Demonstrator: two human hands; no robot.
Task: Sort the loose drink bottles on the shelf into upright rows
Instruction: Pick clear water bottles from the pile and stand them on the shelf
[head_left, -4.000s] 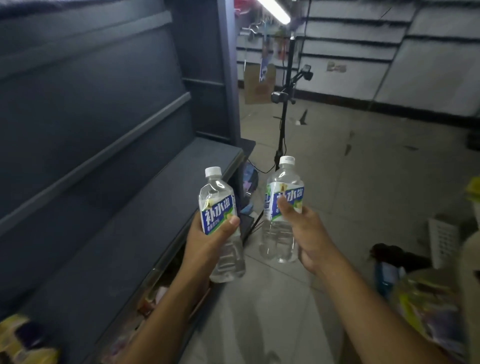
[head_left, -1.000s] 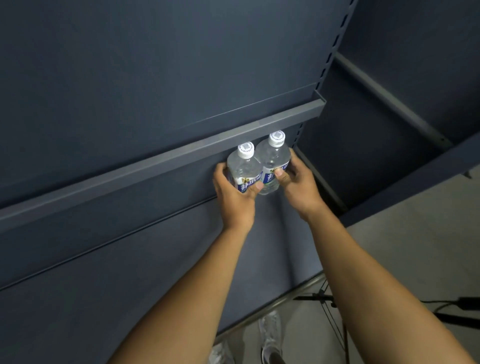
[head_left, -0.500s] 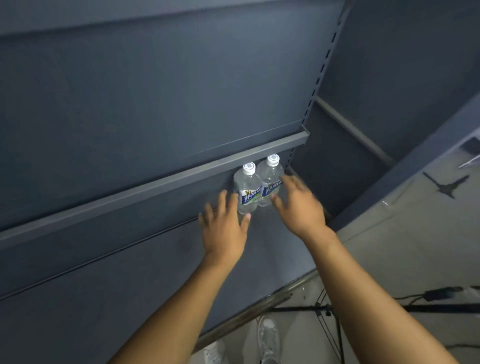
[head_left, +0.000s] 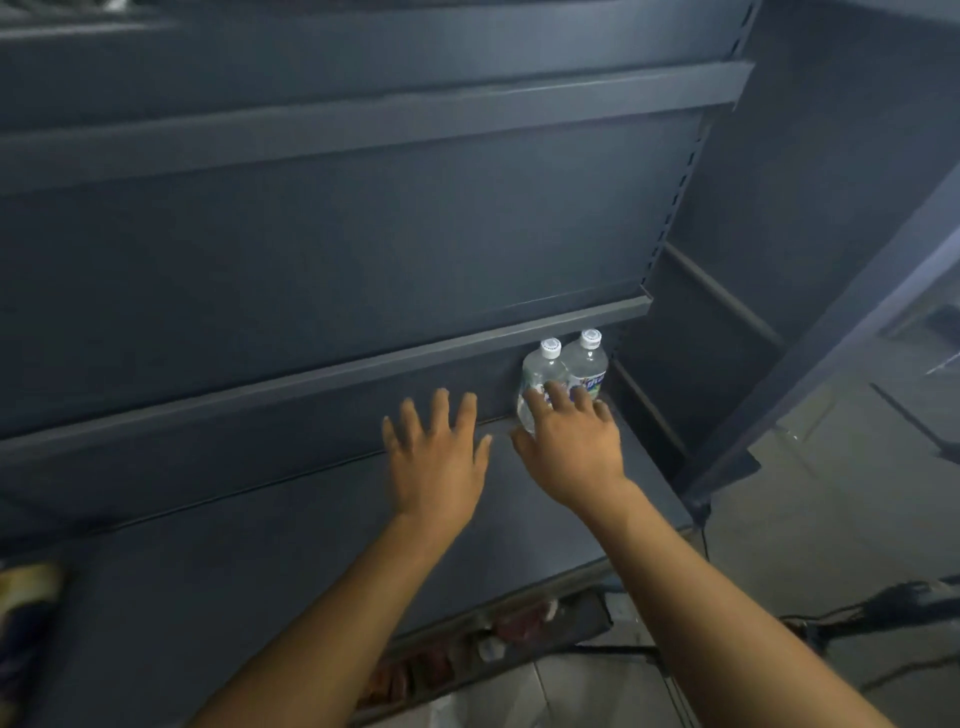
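Both hands have let go of the two bottles they gripped a second ago. The left bottle (head_left: 540, 376) and right bottle (head_left: 587, 364) now stand upright and touching in the back right corner of the shelf (head_left: 260, 545). The left hand (head_left: 436, 457) hovers with fingers spread wide, apart from them. The right hand (head_left: 571, 447), also spread and holding nothing, is just in front of the left bottle; whether it touches is unclear. This pair looks placed, the start of a row.

Open shelf (head_left: 260, 545) runs free across the frame's left and centre. At centre right, two bottles (head_left: 587, 364) fill the back corner, boxed in by the upper shelf edge (head_left: 311, 376) above and the slotted post (head_left: 675, 208) beside them.
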